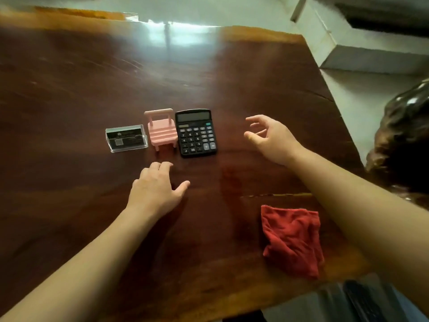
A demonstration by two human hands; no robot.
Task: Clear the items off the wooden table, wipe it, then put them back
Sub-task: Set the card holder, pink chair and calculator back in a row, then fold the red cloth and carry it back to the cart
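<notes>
Three items stand in a row near the middle of the dark wooden table (pixel 92 77): a clear card holder (pixel 126 138) with dark cards on the left, a small pink chair-shaped stand (pixel 162 130) in the middle, and a black calculator (pixel 196 132) on the right. A crumpled red cloth (pixel 292 240) lies near the table's front right. My left hand (pixel 155 189) hovers just in front of the pink stand, fingers spread, holding nothing. To the right of the calculator my right hand (pixel 271 138) is raised with curled fingers apart and nothing in it.
The table's right edge runs diagonally down the right side, with pale floor and a low white ledge (pixel 362 56) beyond it. A dark glossy carved object (pixel 404 135) stands at the right edge. Bright window glare lies on the far tabletop.
</notes>
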